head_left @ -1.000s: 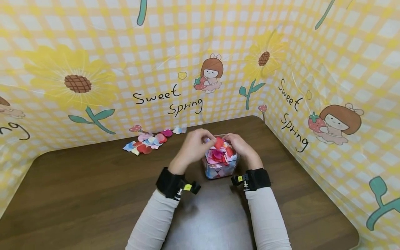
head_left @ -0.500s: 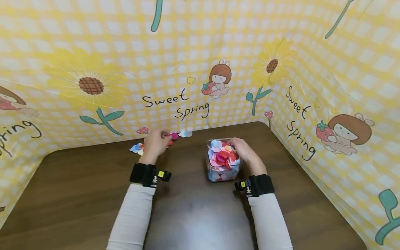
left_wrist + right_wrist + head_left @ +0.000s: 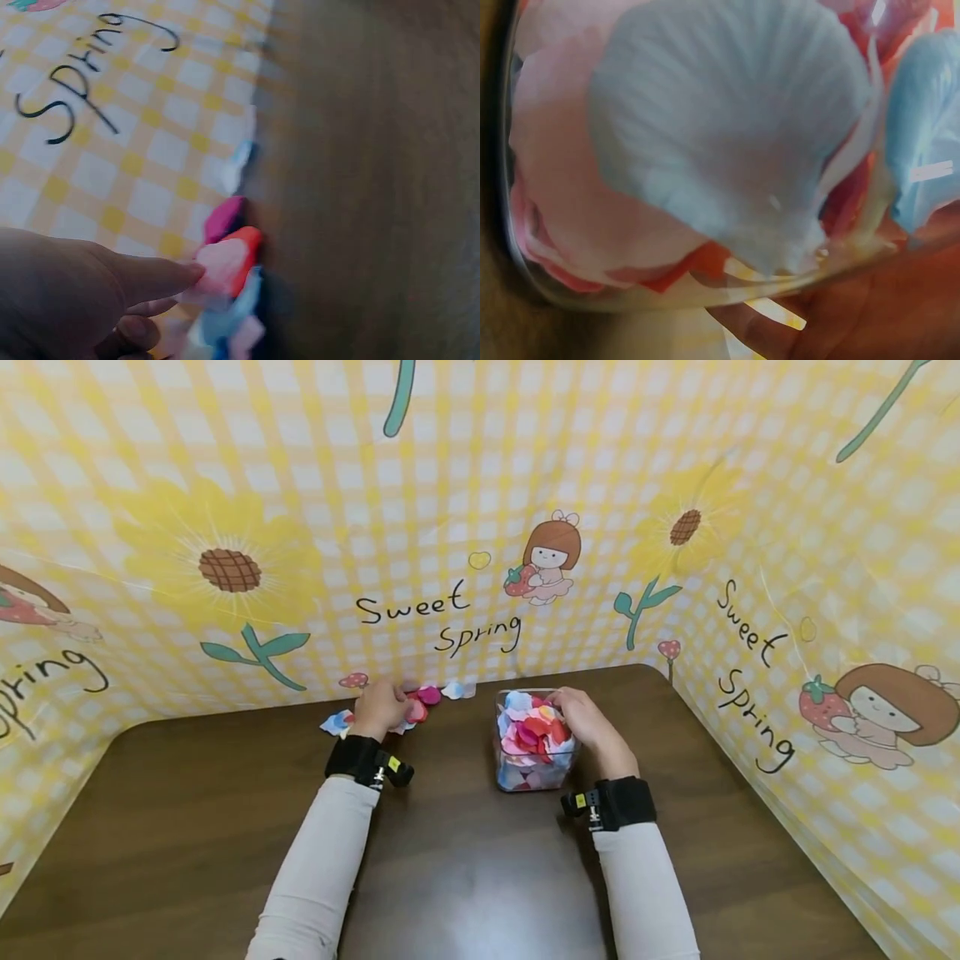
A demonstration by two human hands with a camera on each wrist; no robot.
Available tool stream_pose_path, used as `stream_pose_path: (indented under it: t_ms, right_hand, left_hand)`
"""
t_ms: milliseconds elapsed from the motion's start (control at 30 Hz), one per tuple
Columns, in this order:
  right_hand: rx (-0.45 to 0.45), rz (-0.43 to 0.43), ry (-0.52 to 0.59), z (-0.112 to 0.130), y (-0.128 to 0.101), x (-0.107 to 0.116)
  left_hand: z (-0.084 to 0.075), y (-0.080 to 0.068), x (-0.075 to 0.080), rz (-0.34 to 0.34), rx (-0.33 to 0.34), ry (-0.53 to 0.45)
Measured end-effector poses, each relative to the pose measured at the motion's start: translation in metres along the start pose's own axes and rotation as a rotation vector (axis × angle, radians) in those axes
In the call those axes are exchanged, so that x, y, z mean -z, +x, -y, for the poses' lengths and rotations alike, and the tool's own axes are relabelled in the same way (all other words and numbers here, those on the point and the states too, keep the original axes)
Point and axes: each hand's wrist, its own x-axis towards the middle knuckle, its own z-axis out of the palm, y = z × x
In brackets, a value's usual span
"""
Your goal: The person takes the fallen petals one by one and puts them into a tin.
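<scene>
Since the petals (image 3: 420, 706) heaped at the surface's far edge look feather-light and limp, the left hand (image 3: 378, 708) seemingly pinches one by its rim, while the right hand (image 3: 588, 722) cups the clear box (image 3: 531, 760).

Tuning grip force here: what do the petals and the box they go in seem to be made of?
Petals: likely thin synthetic fabric, matte, with fine ribbed veins visible in the right wrist view. Box: clear, glossy, rigid, probably plastic; contents show through its walls.

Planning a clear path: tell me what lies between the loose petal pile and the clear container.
In the head view, only bare brown table lies between the petal pile under the left hand and the clear container held by the right hand.
</scene>
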Motion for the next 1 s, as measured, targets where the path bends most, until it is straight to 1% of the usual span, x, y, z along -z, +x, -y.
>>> stream_pose_path:
  t_ms: [133,233,300,367,400,433,533,600,633,700,767,800,867,933,1000]
  right_hand:
    - [0.002,-0.004,0.018,0.005,0.011,0.001]
    - [-0.009,-0.001,0.032,0.007,0.016,0.0]
    - [-0.017,0.007,0.027,0.007,0.019,-0.001]
    - [-0.021,0.017,0.026,0.007,0.021,-0.003]
    - [-0.019,0.02,0.024,0.006,0.022,-0.003]
    - [-0.018,0.023,0.022,0.005,0.022,-0.004]
    - [-0.007,0.021,0.034,0.005,0.023,-0.006]
    - [0.001,0.014,0.037,0.006,0.024,-0.004]
    - [0.001,0.011,0.041,0.006,0.024,-0.004]
    - [-0.002,0.008,0.043,0.006,0.024,-0.004]
    - [0.001,0.005,0.035,0.005,0.025,-0.004]
    - [-0.002,0.002,0.037,0.004,0.026,-0.005]
    - [-0.005,-0.003,0.036,0.003,0.025,-0.005]
    - [-0.004,-0.004,0.035,0.003,0.025,-0.005]
    - [-0.008,-0.007,0.043,0.003,0.024,-0.006]
  left_hand:
    - [-0.007,0.001,0.019,-0.068,-0.052,-0.064]
    - [-0.017,-0.003,0.035,-0.108,-0.095,-0.146]
    - [-0.028,-0.01,0.043,-0.114,-0.124,-0.214]
    - [-0.045,-0.019,0.046,-0.091,-0.173,-0.304]
    - [-0.055,-0.024,0.045,-0.067,-0.206,-0.352]
    - [-0.067,-0.029,0.043,-0.029,-0.236,-0.397]
    - [-0.104,-0.039,0.029,0.106,-0.346,-0.515]
    - [-0.127,-0.043,0.017,0.176,-0.389,-0.542]
    - [-0.135,-0.044,0.01,0.195,-0.402,-0.54]
    - [-0.147,-0.042,-0.003,0.195,-0.421,-0.499]
    - [-0.151,-0.038,-0.015,0.174,-0.413,-0.448]
    - [-0.151,-0.035,-0.021,0.154,-0.404,-0.431]
    - [-0.145,-0.028,-0.027,0.122,-0.377,-0.412]
    - [-0.133,-0.022,-0.026,0.092,-0.337,-0.44]
    - [-0.117,-0.016,-0.019,0.043,-0.292,-0.461]
